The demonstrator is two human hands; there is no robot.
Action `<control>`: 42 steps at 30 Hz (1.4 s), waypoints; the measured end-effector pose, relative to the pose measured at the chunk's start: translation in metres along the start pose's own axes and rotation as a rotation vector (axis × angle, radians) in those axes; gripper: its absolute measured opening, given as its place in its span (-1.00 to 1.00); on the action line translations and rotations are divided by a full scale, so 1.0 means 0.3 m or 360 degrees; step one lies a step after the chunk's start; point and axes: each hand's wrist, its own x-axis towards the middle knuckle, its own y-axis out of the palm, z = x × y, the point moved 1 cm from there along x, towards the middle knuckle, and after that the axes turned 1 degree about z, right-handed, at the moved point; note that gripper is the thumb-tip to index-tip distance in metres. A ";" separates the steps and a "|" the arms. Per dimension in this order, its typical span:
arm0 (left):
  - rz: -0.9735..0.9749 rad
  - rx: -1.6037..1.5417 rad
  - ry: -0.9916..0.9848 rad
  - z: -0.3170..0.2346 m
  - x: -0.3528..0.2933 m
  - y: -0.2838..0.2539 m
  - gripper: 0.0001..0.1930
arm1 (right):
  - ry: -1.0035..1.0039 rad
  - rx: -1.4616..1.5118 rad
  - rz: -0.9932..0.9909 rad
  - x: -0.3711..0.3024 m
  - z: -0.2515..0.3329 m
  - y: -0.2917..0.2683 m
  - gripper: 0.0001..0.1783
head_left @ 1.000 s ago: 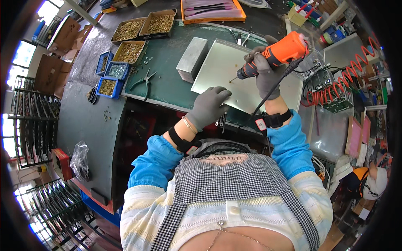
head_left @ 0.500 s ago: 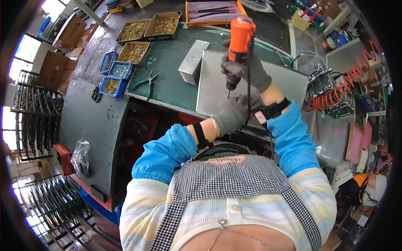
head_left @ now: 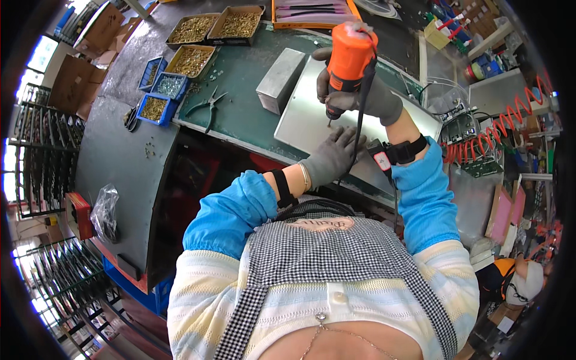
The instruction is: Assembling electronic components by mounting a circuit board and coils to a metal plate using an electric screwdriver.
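Observation:
A grey-gloved right hand, my right hand (head_left: 375, 99), is wrapped round an orange and black power screwdriver (head_left: 351, 54). The tool points down at a flat silver metal panel (head_left: 300, 117), and its bit is near the panel's surface; whether they touch I cannot tell. My left hand (head_left: 336, 157), also gloved, rests at the panel's near edge, close to the bit, with fingers stretched out. A black cord (head_left: 362, 114) hangs from the screwdriver between the hands. Left of the panel stands a rectangular silver metal block (head_left: 280, 83). Pliers with green handles (head_left: 208, 110) lie further left.
Blue bins (head_left: 155, 109) and cardboard trays (head_left: 245, 25) of small metal parts stand at the back left. An orange-rimmed tray (head_left: 318, 25) lies at the far side. A red coiled hose (head_left: 480, 144) hangs at right; a co-worker (head_left: 510, 282) is beyond it.
The panel's left side has turned slightly. My left hand's fingers have stretched out over it. The screwdriver has come lower, with its bit nearer the panel.

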 end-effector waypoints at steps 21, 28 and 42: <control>0.0146 -0.0162 -0.0020 0.031 0.042 0.009 -0.53 | -0.0261 0.0309 -0.0429 0.072 -0.085 -0.035 -0.43; 0.0246 0.0044 -0.0109 -0.010 0.067 -0.048 -0.51 | -0.0490 -0.0143 -0.0214 -0.083 0.165 -0.033 -0.52; -0.0273 -0.0164 -0.0218 0.078 0.212 -0.168 -0.66 | 0.0946 -0.1606 -0.0540 -1.277 0.131 -0.213 -0.13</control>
